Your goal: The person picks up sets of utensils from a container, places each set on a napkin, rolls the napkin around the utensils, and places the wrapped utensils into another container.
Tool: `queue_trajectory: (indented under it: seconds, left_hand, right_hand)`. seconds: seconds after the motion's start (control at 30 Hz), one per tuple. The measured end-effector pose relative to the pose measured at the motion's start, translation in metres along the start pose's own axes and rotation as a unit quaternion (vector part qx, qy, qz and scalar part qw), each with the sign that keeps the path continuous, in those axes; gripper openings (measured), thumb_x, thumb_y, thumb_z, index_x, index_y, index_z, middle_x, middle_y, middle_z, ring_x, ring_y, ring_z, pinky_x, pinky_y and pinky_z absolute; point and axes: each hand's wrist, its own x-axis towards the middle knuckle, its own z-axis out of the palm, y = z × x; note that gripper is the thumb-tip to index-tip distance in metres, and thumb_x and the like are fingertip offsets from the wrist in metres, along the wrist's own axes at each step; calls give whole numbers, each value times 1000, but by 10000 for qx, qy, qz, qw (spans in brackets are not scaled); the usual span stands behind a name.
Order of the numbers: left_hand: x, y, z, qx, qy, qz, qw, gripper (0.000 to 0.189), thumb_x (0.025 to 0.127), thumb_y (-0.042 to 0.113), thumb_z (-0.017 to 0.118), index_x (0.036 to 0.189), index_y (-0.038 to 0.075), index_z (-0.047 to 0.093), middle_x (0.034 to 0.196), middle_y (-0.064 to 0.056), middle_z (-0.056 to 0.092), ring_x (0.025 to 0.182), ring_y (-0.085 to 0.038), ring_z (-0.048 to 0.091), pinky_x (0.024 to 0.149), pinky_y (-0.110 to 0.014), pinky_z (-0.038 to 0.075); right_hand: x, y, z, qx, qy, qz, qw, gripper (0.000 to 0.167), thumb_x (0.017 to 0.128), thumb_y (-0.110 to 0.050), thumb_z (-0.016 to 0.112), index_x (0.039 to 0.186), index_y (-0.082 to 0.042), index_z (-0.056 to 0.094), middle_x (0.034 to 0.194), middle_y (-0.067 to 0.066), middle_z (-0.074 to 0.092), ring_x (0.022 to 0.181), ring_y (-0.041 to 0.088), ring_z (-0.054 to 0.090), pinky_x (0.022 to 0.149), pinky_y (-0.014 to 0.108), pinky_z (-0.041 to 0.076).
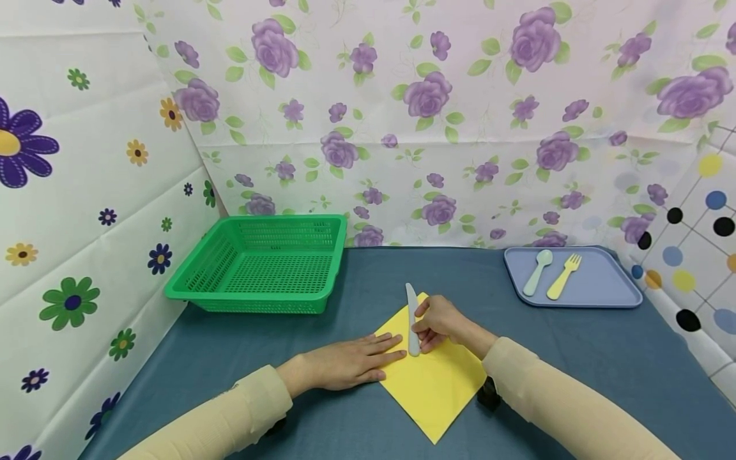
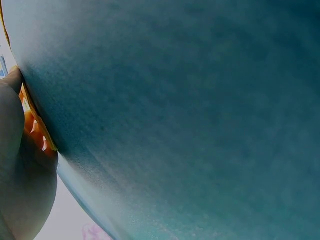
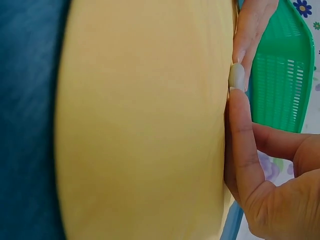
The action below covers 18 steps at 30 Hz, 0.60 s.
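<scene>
A yellow napkin (image 1: 438, 393) lies turned like a diamond, one corner towards the person. On its upper part is a pale grey toy knife (image 1: 413, 322), blade end pointing away and reaching past the napkin's edge. My right hand (image 1: 441, 324) pinches the knife from its right side; in the right wrist view the knife's rounded end (image 3: 236, 76) shows at the fingertips. Flat on the napkin's left edge rests my left hand (image 1: 351, 361), fingers straight and their tips close to the knife. The left wrist view catches only part of that hand (image 2: 27, 185).
At the back left stands a green perforated basket (image 1: 253, 296). A grey-blue tray (image 1: 609, 281) at the back right bears a pale green spoon (image 1: 537, 271) and a yellow fork (image 1: 565, 276). Dark blue cloth (image 1: 241, 345) covers the table, with patterned curtains (image 1: 368, 108) behind and beside it.
</scene>
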Motion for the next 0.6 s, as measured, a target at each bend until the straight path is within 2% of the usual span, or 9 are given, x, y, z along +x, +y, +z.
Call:
queue_trajectory:
  seconds: [0.6]
  left_hand:
    - [0, -1, 0, -59, -44, -66, 10000, 57, 116, 40, 29, 169, 25, 16, 175, 0, 9, 160, -16, 9, 129, -34, 14]
  right_hand:
    - [0, 0, -8, 247, -336, -52, 9991, 24, 99, 0, 67, 120, 7, 56, 76, 20, 67, 52, 23, 69, 57, 40, 63]
